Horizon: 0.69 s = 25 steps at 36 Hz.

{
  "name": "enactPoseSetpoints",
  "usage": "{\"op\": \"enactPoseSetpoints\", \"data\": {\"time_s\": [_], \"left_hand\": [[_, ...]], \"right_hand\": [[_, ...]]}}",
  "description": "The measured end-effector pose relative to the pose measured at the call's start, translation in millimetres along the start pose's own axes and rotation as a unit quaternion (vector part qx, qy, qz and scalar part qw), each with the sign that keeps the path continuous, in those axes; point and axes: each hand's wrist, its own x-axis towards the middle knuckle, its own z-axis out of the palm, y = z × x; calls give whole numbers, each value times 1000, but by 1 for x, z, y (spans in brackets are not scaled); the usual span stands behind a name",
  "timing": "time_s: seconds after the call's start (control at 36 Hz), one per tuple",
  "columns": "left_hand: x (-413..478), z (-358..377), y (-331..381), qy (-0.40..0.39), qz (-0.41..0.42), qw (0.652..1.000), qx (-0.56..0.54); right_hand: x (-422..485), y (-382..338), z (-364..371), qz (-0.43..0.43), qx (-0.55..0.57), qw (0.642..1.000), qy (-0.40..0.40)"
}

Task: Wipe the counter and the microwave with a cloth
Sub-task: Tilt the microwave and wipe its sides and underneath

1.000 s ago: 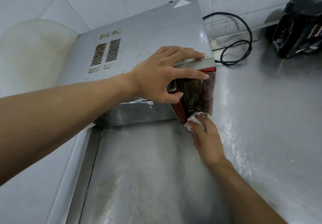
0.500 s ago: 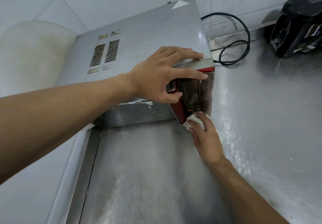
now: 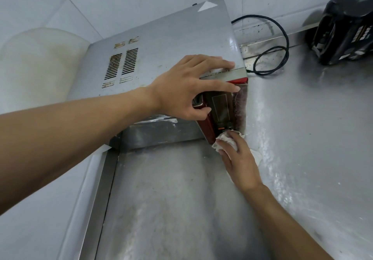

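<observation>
At centre frame, a left hand (image 3: 187,90), fingers spread flat, is bracing the silver steel microwave (image 3: 161,47) while the right hand (image 3: 240,158), flat-fingered, is pressing a crumpled white cloth (image 3: 224,141) against its lower front corner; short, firm strokes should serve.

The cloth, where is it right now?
In the head view the cloth sits right of centre, pressed under the right hand against the lower front corner of the microwave, down on the counter.
</observation>
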Motion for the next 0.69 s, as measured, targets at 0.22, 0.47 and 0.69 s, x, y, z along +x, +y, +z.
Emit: {"op": "enactPoseSetpoints", "data": {"time_s": [0.22,0.47,0.69], "left_hand": [[0,0,0,-3,-1,1000,2],[0,0,-1,-6,0,1000,0],[0,1,0,5,0,1000,-5]], "right_hand": [[-8,6,1,-12,7,999,-45],[-9,-4,1,96,29,993,66],[-1,5,5,114,-10,993,1]]}}
